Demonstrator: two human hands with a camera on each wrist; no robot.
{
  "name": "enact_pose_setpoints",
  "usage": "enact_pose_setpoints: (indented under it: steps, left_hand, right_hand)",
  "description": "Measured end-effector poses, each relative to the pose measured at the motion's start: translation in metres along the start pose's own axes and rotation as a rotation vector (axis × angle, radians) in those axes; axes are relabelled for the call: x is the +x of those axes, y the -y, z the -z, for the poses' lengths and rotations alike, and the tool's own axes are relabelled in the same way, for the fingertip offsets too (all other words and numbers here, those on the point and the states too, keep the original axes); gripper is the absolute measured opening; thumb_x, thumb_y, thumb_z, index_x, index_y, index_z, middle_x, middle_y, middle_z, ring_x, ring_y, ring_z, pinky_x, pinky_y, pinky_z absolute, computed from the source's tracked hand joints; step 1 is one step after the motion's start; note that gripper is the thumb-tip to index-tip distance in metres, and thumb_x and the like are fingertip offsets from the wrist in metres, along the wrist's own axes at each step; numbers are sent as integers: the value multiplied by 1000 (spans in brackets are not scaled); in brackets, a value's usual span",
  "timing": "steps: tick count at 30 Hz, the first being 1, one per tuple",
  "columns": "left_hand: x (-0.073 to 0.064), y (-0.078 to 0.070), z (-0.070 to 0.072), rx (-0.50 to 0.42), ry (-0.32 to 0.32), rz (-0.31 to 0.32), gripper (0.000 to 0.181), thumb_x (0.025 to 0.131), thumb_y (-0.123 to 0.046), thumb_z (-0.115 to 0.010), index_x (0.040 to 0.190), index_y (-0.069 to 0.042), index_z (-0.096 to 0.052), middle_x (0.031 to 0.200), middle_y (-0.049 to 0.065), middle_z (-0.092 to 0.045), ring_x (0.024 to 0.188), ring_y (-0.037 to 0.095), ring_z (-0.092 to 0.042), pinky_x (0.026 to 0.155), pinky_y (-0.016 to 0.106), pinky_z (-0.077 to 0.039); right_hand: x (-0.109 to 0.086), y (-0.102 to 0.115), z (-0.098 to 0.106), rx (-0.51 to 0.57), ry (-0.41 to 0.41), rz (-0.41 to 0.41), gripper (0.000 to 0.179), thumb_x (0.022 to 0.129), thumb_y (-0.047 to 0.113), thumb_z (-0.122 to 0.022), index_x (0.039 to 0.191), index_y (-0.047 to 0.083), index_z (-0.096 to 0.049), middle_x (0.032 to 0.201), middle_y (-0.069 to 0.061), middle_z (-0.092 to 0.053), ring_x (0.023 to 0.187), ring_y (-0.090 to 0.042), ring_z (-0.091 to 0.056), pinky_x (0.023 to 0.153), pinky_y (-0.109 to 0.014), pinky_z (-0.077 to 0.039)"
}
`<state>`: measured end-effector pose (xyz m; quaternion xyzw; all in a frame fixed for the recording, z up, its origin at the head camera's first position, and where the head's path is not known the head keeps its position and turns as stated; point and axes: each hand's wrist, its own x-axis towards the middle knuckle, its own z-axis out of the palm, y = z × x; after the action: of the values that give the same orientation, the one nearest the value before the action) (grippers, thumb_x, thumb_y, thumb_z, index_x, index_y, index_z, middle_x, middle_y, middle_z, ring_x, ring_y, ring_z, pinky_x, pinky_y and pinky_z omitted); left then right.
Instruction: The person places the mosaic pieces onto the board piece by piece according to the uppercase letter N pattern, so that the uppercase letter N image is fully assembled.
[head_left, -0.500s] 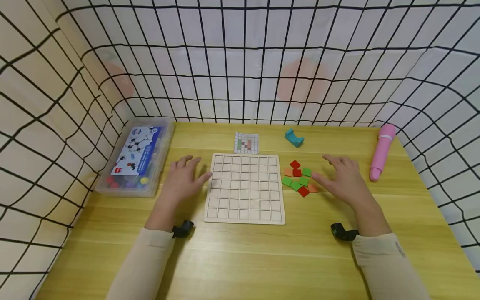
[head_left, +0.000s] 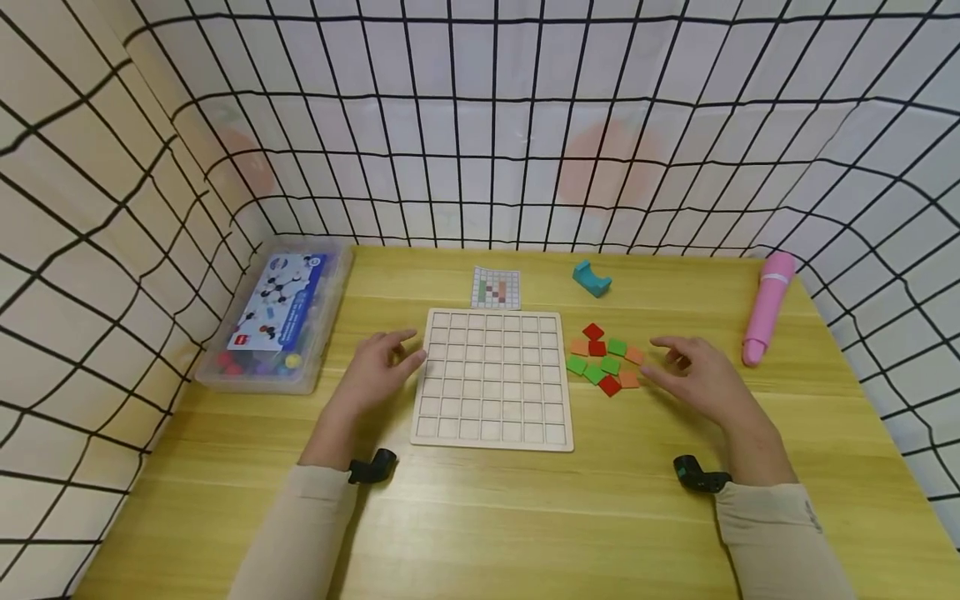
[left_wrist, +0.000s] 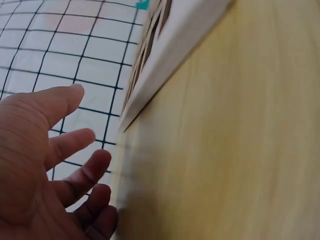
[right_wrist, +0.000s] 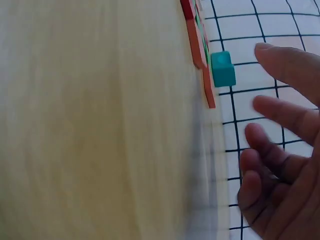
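Observation:
A pale wooden grid board lies flat in the middle of the table. At its left edge is my left hand, fingers loosely bent, holding nothing; the left wrist view shows its thumb apart from the fingers, near the board's side. Right of the board are scattered square tiles in red, green and orange. My right hand hovers just right of these tiles, thumb and index finger spread and the other fingers curled in, with nothing between them. Behind the board lies a small pattern card with coloured squares.
A clear plastic case with a molecule label stands at the left. Toward the back are a teal curved block and, farther right, a pink cylindrical stick. Black netting over white cloth encloses the sides and back.
My right hand has drawn back a little to the right, uncovering another orange tile, and its fingers have bent more. My left hand's fingers have also curled slightly beside the board.

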<state>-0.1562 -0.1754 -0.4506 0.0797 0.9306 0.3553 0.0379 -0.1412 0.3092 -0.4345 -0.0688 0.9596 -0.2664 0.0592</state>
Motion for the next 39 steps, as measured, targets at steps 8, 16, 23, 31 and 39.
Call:
enact_pose_setpoints:
  steps: [8, 16, 23, 31, 39]
  left_hand:
    - [0, 12, -11, -32, -25, -63, 46, 101, -34, -65, 142, -13, -63, 94, 7, -66, 92, 26, -50, 84, 38, -33]
    - [-1, 17, -16, -23, -50, -107, 41, 99, -29, -69, 138, -17, -66, 95, 4, -67, 92, 23, -49, 89, 43, -29]
    - [-2, 18, -18, 12, -64, -122, 36, 98, -28, -70, 133, -19, -70, 92, 1, -67, 87, 20, -46, 87, 41, -28]
    - [-4, 18, -19, 34, -65, -110, 34, 98, -28, -70, 131, -21, -72, 94, 1, -66, 87, 21, -44, 86, 41, -28]
    - [-4, 17, -18, 36, -58, -104, 35, 98, -29, -70, 132, -21, -71, 94, 1, -66, 89, 22, -43, 87, 42, -28]
  right_hand:
    - [1, -10, -6, 93, 133, -56, 52, 94, 41, -73, 135, 10, -62, 99, -7, -60, 87, -20, -52, 74, -28, -43]
    - [6, -9, -13, 105, 175, -20, 52, 93, 37, -76, 136, 12, -63, 95, -5, -59, 84, -19, -51, 71, -27, -42]
    - [8, -10, -17, 135, 197, -9, 48, 93, 33, -76, 133, 10, -65, 95, -5, -58, 84, -18, -50, 71, -26, -42]
    - [9, -13, -17, 146, 205, 0, 45, 94, 32, -75, 132, 9, -67, 92, -4, -55, 82, -14, -48, 68, -25, -39]
    - [8, -12, -17, 148, 211, -22, 43, 95, 33, -73, 132, 10, -68, 90, -4, -53, 81, -16, -48, 68, -26, -39]
